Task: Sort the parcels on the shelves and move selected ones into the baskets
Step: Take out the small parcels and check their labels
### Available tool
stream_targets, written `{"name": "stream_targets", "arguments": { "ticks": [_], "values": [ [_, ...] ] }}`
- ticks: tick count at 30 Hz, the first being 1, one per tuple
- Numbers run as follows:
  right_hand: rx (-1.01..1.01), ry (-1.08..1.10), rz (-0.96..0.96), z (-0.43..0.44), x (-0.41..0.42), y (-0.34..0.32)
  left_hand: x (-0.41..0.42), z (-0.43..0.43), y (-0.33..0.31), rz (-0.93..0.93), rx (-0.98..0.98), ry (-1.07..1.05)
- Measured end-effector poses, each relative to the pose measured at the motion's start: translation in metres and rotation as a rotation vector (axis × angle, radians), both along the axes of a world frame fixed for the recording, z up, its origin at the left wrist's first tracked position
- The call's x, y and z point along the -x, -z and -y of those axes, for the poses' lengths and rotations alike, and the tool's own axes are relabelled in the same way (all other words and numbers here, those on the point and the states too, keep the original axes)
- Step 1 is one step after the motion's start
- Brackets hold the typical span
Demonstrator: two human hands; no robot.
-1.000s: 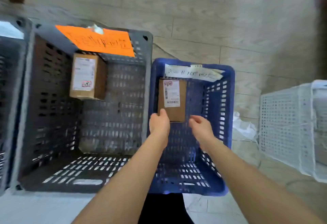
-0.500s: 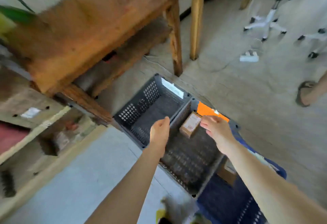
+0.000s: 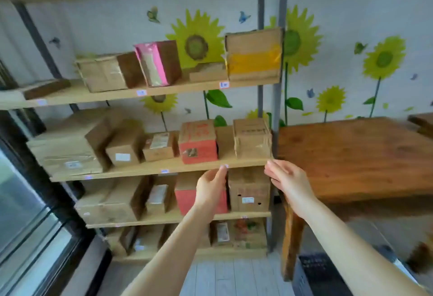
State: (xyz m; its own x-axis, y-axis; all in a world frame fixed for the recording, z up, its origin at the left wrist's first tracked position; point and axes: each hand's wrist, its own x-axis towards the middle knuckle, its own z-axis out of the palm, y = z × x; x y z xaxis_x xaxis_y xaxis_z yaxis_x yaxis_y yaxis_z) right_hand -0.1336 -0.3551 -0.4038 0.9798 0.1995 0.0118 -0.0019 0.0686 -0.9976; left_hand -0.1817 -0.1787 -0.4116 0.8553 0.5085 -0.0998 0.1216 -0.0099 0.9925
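Both hands empty. Left hand is up with fingers loosely straight and close together, thumb apart, gripping nothing; its fingertips are at the front edge of the second shelf board, can't tell if they touch. Right hand is likewise relaxed and spread, nothing in it, fingertips just below the near right corner of the brown carton at the right end of that board; contact unclear. Between the two hands, one level down, sits a carton with a white label; left of it is a red box, partly hidden by the left hand. On the second board, left of the brown carton: red carton, small labelled carton, mid carton, large flat carton at the far left. Top board: carton with yellow tape on the right, pink box, taped carton to its left. More parcels on the bottom level, too blurred to tell apart. Right of the shelf unit is a wooden table; under its near edge, bottom right, a dark basket, only partly in view. Wall behind has sunflower decals. Window at left.
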Motion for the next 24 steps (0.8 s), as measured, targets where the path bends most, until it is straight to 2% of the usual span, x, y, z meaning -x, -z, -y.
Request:
{"name": "stream_targets", "arguments": {
  "ticks": [4,8,14,19,24],
  "values": [
    [0.008,-0.103,0.107,-0.112,-0.009,-0.032,0.012,-0.115,-0.029,0.074,-0.009,-0.105],
    [0.025,-0.182,0.201,-0.199,-0.024,-0.056,0.01,-0.193,-0.046,0.122,-0.029,-0.153],
    [0.056,-0.274,0.394,-0.31,-0.066,-0.105,-0.019,-0.28,-0.089,0.252,-0.207,-0.294],
    [0.083,-0.217,0.591,-0.401,-0.114,-0.16,-0.054,-0.356,-0.144,0.34,-0.309,-0.427],
    [0.066,-0.061,0.6,-0.484,-0.166,-0.213,-0.095,-0.423,-0.183,0.304,-0.328,-0.519]
  ]
}}
